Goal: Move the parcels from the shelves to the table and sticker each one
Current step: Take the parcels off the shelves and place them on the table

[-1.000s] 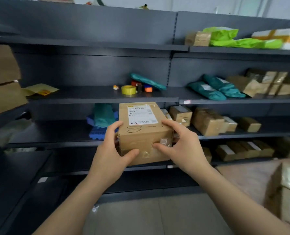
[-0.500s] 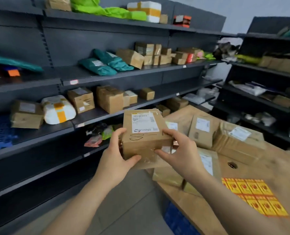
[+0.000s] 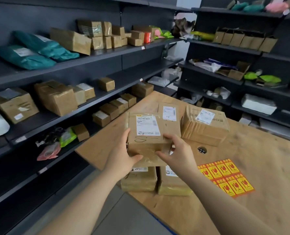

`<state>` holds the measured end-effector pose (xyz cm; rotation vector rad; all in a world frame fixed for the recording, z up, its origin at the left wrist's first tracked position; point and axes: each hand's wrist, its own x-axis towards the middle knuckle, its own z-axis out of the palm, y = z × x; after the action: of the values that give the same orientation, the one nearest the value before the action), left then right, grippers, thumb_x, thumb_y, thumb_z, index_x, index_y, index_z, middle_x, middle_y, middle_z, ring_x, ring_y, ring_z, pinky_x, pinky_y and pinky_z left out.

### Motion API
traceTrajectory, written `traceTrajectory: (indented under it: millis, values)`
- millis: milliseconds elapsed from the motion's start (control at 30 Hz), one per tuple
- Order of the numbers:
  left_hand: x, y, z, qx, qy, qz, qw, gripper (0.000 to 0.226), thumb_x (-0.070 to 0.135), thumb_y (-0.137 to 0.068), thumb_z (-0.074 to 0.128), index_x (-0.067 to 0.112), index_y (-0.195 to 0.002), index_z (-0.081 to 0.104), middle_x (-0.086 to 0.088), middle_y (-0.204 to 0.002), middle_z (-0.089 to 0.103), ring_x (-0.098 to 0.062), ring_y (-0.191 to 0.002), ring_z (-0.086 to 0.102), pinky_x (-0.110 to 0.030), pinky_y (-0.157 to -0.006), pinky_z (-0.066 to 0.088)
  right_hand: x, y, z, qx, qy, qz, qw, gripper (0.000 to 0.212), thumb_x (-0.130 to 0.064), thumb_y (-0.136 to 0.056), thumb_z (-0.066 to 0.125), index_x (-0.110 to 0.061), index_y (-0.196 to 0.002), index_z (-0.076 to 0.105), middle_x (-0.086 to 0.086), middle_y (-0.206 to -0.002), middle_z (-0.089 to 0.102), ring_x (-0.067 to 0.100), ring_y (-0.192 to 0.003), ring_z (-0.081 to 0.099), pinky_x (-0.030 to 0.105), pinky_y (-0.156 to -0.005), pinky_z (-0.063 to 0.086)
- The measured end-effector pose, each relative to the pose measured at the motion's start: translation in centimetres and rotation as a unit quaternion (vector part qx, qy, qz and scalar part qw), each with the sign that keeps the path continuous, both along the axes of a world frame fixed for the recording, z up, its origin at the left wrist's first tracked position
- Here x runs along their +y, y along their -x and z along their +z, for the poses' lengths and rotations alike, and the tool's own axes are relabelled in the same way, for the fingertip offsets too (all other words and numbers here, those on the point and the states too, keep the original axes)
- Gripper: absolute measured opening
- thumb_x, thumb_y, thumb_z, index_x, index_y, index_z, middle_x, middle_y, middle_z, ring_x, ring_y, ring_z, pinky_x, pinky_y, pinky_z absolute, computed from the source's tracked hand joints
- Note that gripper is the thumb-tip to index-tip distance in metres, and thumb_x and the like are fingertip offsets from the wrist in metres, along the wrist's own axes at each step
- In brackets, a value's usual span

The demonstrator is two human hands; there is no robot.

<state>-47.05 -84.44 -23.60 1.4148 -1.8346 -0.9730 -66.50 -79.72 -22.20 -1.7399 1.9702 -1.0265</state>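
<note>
Parcels lie on the shelves across the left of the frame, brown boxes and green bags, so I judge that much of the task is not yet done.

Right of them, at lower centre, the left hand holds one box by its left side. The thumb lies across the taped front face, and the fingers go behind the left edge, where I cannot see them. Its forearm comes up from the bottom left.

The box is in the air, about level, label up. It is above the near left part of the table and over two packs that lie side by side at the table edge.

The right hand grips the right front corner of the box, thumb on the front face and fingers curled over the top edge. Its forearm comes from the bottom right.

Further right a big box stands on the table. Below it, right of centre, a sticker sheet in yellow and red lies flat, apart from the parcels.

I judge that the step in hand is the carrying: the box is over the table but not set down. The next move calls for a free place on the table and a lowering with both hands. Then one hand must let go to peel a sticker.
</note>
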Motion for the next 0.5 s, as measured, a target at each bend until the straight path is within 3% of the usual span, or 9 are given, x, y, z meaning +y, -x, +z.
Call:
traceTrajectory:
  millis: [167,333,500]
  values:
    - [-6.5,0.7,-0.9,-0.026,0.021,-0.014,0.999,0.097,0.020,-0.076,0.080,0.036,-0.149,0.018,0.014,-0.141,0.044,-0.010,-0.125,0.046,-0.035,-0.101,0.046,-5.8,0.1,-1.6,0.013,-0.019,-0.024,0.999,0.058,-0.028,-0.075,0.079,-0.028,-0.127,0.054,-0.013,-0.109,0.059,0.005,-0.091,0.054,0.007,-0.069,0.037]
    - [-11.7,0.9,-2.7,-0.055,0.008,-0.011,0.998,0.099,0.022,-0.075,0.080,0.036,-0.149,0.016,0.008,-0.141,0.046,-0.013,-0.125,0.048,-0.034,-0.097,0.047,-10.7,0.1,-3.0,0.043,-0.029,-0.017,0.999,0.055,-0.028,-0.078,0.076,-0.025,-0.128,0.053,-0.013,-0.104,0.055,0.011,-0.094,0.055,0.019,-0.076,0.041]
    - [-14.7,1.1,-4.1,-0.085,0.007,0.002,0.996,0.100,0.022,-0.075,0.080,0.042,-0.146,0.013,0.007,-0.142,0.047,-0.016,-0.126,0.049,-0.043,-0.099,0.049,-14.1,0.2,-4.1,0.063,-0.042,0.000,0.997,0.049,-0.028,-0.080,0.073,-0.026,-0.125,0.053,-0.011,-0.107,0.057,0.010,-0.094,0.054,0.019,-0.075,0.038]
